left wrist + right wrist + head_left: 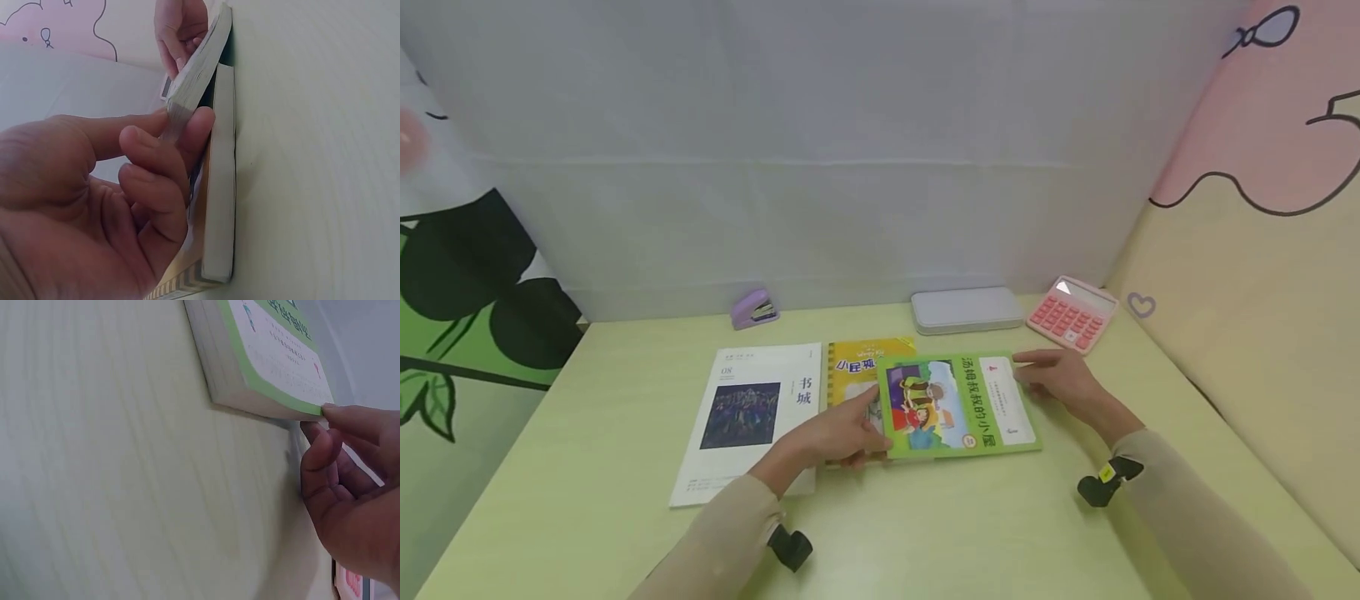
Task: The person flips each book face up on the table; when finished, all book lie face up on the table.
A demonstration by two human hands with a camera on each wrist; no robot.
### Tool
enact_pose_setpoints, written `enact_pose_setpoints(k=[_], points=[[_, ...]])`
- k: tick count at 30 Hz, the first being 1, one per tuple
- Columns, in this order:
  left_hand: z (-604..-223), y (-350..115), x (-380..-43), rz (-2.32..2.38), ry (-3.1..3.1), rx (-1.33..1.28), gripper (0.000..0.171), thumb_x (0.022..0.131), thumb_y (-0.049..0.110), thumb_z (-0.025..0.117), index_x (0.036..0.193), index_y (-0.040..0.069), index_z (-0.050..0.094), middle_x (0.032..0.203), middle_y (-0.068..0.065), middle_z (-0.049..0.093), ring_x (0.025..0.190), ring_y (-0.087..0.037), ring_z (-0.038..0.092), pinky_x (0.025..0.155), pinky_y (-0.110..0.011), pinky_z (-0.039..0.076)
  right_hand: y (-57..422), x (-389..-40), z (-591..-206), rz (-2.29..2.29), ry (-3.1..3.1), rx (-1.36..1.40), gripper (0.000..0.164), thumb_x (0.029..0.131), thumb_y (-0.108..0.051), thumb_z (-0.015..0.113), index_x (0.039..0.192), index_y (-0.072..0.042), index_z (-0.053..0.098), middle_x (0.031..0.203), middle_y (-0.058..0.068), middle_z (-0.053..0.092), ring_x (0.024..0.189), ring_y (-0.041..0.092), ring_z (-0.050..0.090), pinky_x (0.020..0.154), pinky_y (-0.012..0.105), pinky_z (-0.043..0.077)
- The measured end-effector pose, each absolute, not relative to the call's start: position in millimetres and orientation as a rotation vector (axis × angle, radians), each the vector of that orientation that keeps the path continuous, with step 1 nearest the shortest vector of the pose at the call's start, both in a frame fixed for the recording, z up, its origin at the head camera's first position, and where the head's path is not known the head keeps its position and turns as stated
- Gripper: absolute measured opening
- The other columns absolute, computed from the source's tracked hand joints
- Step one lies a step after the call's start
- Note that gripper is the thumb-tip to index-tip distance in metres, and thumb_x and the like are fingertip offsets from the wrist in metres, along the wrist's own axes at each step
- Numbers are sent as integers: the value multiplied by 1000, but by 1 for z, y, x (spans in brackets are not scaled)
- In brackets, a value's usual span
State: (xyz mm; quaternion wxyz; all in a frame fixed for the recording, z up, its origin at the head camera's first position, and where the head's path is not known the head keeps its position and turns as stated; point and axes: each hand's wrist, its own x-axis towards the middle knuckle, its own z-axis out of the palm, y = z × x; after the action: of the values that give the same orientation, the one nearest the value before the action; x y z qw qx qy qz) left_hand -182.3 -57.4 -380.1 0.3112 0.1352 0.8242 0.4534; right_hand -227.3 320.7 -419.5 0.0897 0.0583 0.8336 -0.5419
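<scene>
A green book with a cartoon cover lies partly over a yellow book. My left hand pinches the green book's left edge between thumb and fingers. In the left wrist view, that edge of the green book is tilted up off the yellow book beneath it. At the opposite end, my right hand grips the green book's far right corner. The right wrist view has its fingertips at that corner, one on top and another below.
A white magazine lies left of the yellow book. Along the back stand a purple stapler, a grey flat case and a pink calculator. A white cloth wall rises behind the table.
</scene>
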Motion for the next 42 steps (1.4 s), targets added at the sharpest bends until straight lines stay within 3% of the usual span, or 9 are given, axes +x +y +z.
enact_pose_setpoints(k=[3,11,19,26,32,38,42], points=[[-378,-57,-184,1188,2163,360,92,102,17,70,171,10,8,85,-4,78,51,-13,49,49,-24,36,323,-227,-421,-1620,2449,149,53,100,-17,72,147,2,58,101,1,74,78,9,62,68,23,53],[-377,-54,-184,1146,2195,353,93,101,16,72,170,8,10,82,-3,77,50,-13,49,47,-24,36,324,-228,-421,-1563,2423,120,53,100,-12,70,149,4,55,77,-1,63,63,7,53,57,21,46],[-374,-49,-185,1080,2249,329,90,99,16,74,169,9,18,79,-5,76,52,-15,52,48,-24,38,321,-227,-419,-1482,2462,141,52,101,-12,67,149,1,55,76,1,61,63,10,53,56,22,46],[-369,-56,-199,1015,2351,290,80,97,23,77,165,11,36,81,-5,74,53,-15,55,52,-26,44,327,-213,-414,-1387,2561,112,49,103,-15,67,148,0,57,81,3,64,69,13,56,60,25,47],[-365,-61,-226,951,2487,278,66,100,25,74,158,9,49,91,-8,73,57,-16,59,59,-26,45,341,-186,-411,-1389,2558,66,47,101,-16,69,143,3,62,78,3,63,66,13,55,59,26,48],[-362,-61,-249,952,2545,337,54,103,21,69,153,6,56,118,-17,70,69,-19,66,61,-26,48,342,-160,-414,-1420,2502,82,49,98,-17,74,141,2,63,73,2,61,61,14,54,56,27,49],[-365,-57,-260,971,2544,353,49,103,19,69,150,6,60,125,-17,68,74,-19,66,65,-26,50,339,-146,-417,-1429,2484,108,49,97,-17,76,140,3,64,71,2,60,58,13,53,53,26,48]])
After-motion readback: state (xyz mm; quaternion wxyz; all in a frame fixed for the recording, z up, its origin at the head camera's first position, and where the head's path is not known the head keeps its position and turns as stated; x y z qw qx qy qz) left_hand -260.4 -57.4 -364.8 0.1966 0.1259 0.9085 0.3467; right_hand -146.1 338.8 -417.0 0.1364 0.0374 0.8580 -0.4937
